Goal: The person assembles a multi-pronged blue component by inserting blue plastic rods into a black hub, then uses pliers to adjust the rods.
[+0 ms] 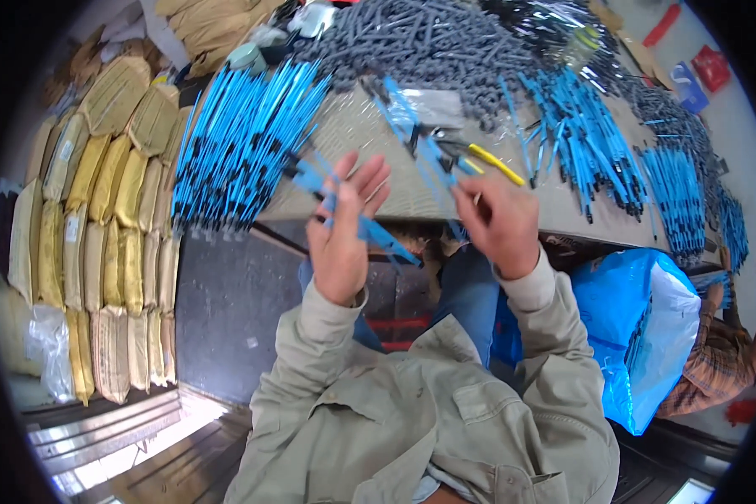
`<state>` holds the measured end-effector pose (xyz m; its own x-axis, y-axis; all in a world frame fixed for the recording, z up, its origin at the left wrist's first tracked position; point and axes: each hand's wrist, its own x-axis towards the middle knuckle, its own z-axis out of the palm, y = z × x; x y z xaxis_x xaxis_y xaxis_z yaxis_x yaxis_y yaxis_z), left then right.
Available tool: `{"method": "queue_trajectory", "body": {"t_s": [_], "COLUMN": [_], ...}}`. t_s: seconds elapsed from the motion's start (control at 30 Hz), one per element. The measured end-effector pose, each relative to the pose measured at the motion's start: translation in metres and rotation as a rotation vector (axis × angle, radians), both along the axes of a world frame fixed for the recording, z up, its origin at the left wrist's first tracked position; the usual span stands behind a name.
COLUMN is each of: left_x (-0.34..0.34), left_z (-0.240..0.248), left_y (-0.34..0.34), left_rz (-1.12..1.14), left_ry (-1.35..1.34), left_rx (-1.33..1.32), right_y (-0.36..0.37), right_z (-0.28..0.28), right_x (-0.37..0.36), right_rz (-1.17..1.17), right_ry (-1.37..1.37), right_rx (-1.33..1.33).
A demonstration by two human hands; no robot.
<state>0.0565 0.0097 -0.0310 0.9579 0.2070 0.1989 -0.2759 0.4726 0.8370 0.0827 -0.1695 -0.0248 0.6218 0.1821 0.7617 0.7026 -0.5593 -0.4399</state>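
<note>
blue cable pieces (370, 227) sit pinched in my left hand (338, 244), its fingers half spread, near the surface (412, 197) edge; right hand (500, 223) pinches another strand. sorted bundles (239, 151) lie beyond; loose ones remain.

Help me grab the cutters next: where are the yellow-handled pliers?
In the head view, the pliers lie on the table just beyond the right hand, between the two spreads of blue cables.

Tan and yellow sacks (113, 227) stacked at left; a blue plastic bag (643, 332) hangs lower right.
</note>
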Motion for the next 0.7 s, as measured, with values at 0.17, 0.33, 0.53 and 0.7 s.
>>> {"method": "queue_trajectory", "body": {"t_s": [0.17,0.33,0.53,0.7], "left_x": [0.001,-0.001,-0.015,-0.033], "left_z": [-0.010,-0.014,-0.006,0.008], "left_y": [-0.006,-0.004,0.006,0.033], "left_rz": [-0.014,0.074,-0.049,-0.280], "left_ry": [-0.016,0.045,0.073,-0.090], "left_rx": [0.122,0.166,0.013,-0.120], "right_y": [0.019,0.026,0.022,-0.117], "right_z": [-0.027,-0.035,-0.047,-0.040], "right_x": [-0.032,-0.034,-0.028,0.078], "right_rz": [-0.052,-0.053,0.177,-0.425], "right_ry": [-0.042,-0.091,0.128,0.301], "right_rx": [-0.200,-0.105,0.025,-0.088]}}
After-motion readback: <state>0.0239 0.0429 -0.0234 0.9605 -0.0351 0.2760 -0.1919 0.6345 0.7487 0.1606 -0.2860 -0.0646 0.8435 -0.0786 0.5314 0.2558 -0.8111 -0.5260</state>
